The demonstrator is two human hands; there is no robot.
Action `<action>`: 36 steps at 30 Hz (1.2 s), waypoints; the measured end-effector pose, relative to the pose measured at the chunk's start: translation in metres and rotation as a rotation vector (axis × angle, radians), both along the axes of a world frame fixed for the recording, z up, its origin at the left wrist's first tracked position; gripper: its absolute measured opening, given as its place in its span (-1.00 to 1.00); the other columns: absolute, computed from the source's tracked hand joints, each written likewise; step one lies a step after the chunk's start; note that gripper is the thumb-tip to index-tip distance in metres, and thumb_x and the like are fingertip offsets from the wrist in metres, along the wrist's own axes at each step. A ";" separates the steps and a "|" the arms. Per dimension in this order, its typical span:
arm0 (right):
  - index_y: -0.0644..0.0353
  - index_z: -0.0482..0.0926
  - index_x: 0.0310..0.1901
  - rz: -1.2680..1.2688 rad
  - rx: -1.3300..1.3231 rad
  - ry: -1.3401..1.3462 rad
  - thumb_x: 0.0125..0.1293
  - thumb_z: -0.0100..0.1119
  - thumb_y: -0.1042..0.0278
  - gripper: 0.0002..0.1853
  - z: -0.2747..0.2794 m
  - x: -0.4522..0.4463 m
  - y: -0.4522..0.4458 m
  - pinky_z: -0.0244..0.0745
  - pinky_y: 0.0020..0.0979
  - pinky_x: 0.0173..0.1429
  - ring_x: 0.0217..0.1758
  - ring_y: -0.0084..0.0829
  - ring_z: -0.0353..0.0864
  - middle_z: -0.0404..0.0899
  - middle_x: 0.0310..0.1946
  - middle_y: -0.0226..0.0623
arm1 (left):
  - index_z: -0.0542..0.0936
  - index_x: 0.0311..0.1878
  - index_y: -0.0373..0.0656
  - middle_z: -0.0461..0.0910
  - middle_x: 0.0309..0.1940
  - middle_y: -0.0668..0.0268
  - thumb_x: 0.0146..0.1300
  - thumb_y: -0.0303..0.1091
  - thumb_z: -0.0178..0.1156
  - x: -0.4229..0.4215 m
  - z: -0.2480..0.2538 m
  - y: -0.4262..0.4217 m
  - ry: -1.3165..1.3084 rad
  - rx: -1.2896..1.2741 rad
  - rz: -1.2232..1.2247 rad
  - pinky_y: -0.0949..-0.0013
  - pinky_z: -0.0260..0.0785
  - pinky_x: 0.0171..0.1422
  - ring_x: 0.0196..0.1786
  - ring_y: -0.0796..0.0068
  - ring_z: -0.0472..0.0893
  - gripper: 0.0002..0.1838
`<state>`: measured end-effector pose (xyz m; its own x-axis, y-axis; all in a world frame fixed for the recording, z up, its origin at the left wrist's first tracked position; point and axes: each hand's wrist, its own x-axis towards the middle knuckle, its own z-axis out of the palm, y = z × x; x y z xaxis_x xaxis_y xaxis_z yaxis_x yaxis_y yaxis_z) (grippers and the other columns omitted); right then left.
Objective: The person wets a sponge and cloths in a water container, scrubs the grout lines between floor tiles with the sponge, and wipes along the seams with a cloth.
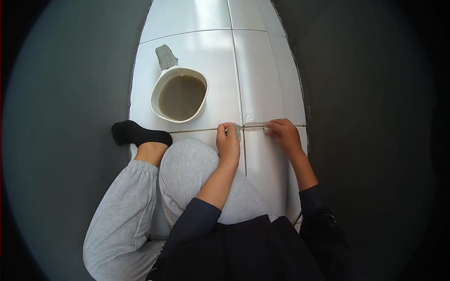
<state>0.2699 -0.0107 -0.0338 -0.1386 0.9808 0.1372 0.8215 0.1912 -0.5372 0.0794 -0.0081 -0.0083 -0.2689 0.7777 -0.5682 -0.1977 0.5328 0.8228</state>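
Observation:
My left hand (228,144) is closed in a fist around a grey-green piece of cloth (238,133), its edge showing beside the fingers at the crossing of the tile joints. My right hand (284,134) is bent over the same cross joint (254,127), a little to the right. Its fingers pinch a small pale piece (267,129) that I cannot name. Between the two hands the joint looks wet and smeared. Ahead and to the left, a white dipper (202,108) holds murky brown water (183,97). A grey-green cloth (166,56) lies over its handle.
White glossy floor tiles (206,54) run ahead between dark surfaces on the left and right. My bent leg in grey trousers (124,206) and a black-socked foot (140,134) are at the left, close to the dipper. My other knee (187,164) is beside my left forearm.

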 end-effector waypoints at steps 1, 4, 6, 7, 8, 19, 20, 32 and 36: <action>0.10 0.67 -0.28 -0.055 -0.016 -0.011 -0.08 0.34 0.53 -0.75 0.002 0.014 -0.002 0.54 -0.32 -0.08 -0.14 -0.31 0.58 0.65 -0.26 -0.35 | 0.50 -0.20 -0.22 0.44 -0.47 0.36 0.26 -0.21 0.03 0.001 -0.002 0.000 0.003 -0.004 -0.010 0.49 0.24 -0.33 -0.44 0.60 0.36 -0.75; 0.14 0.67 -0.28 -0.107 -0.006 0.004 -0.10 0.33 0.57 -0.74 0.002 0.033 -0.004 0.54 -0.31 -0.09 -0.15 -0.29 0.58 0.65 -0.26 -0.33 | 0.50 -0.20 -0.22 0.42 -0.50 0.38 0.25 -0.21 0.04 0.009 -0.015 0.000 0.001 0.033 -0.003 0.49 0.22 -0.37 -0.47 0.62 0.34 -0.75; 0.14 0.67 -0.28 -0.058 0.024 0.007 -0.09 0.33 0.56 -0.75 -0.003 0.016 -0.003 0.53 -0.31 -0.08 -0.14 -0.29 0.58 0.65 -0.26 -0.33 | 0.50 -0.20 -0.21 0.42 -0.51 0.38 0.26 -0.20 0.03 0.012 -0.019 -0.001 -0.007 0.023 -0.018 0.48 0.21 -0.38 -0.47 0.63 0.33 -0.75; 0.15 0.67 -0.28 0.002 0.054 0.020 -0.08 0.32 0.55 -0.75 -0.005 -0.001 -0.001 0.53 -0.31 -0.08 -0.14 -0.29 0.58 0.65 -0.25 -0.33 | 0.50 -0.20 -0.21 0.41 -0.51 0.38 0.26 -0.20 0.03 0.012 -0.018 -0.002 -0.004 0.014 -0.022 0.48 0.20 -0.39 -0.48 0.64 0.33 -0.75; 0.14 0.67 -0.27 0.056 0.063 0.032 -0.07 0.32 0.54 -0.76 -0.004 -0.021 0.002 0.52 -0.31 -0.08 -0.14 -0.29 0.57 0.65 -0.25 -0.33 | 0.50 -0.20 -0.21 0.41 -0.51 0.38 0.26 -0.20 0.03 0.012 -0.016 -0.002 -0.002 0.012 -0.023 0.48 0.20 -0.39 -0.48 0.64 0.33 -0.75; 0.13 0.67 -0.26 -0.103 -0.013 -0.018 -0.05 0.33 0.55 -0.76 0.002 0.038 -0.007 0.52 -0.33 -0.05 -0.13 -0.31 0.57 0.65 -0.24 -0.35 | 0.50 -0.21 -0.21 0.43 -0.48 0.39 0.26 -0.18 0.03 0.014 -0.017 -0.001 0.000 -0.007 -0.051 0.50 0.21 -0.33 -0.43 0.63 0.34 -0.73; 0.14 0.67 -0.24 -0.065 0.006 -0.008 -0.05 0.33 0.55 -0.74 0.002 0.025 -0.006 0.53 -0.33 -0.03 -0.11 -0.30 0.58 0.64 -0.23 -0.32 | 0.50 -0.21 -0.21 0.43 -0.48 0.39 0.26 -0.18 0.03 0.015 -0.018 -0.003 -0.003 -0.010 -0.057 0.50 0.21 -0.33 -0.43 0.63 0.34 -0.73; 0.11 0.67 -0.24 -0.093 -0.028 -0.024 -0.06 0.32 0.52 -0.73 0.002 0.042 -0.004 0.53 -0.32 -0.06 -0.13 -0.31 0.57 0.65 -0.25 -0.36 | 0.50 -0.23 -0.20 0.43 -0.46 0.39 0.26 -0.17 0.04 0.011 -0.010 -0.001 0.021 -0.024 -0.058 0.49 0.24 -0.29 -0.39 0.62 0.35 -0.73; 0.10 0.66 -0.25 0.050 0.029 0.015 -0.04 0.29 0.50 -0.76 -0.008 -0.013 0.001 0.53 -0.32 -0.07 -0.12 -0.31 0.56 0.64 -0.24 -0.37 | 0.50 -0.23 -0.20 0.44 -0.44 0.38 0.26 -0.17 0.04 0.012 -0.018 -0.002 -0.021 -0.027 -0.073 0.48 0.25 -0.26 -0.37 0.61 0.35 -0.73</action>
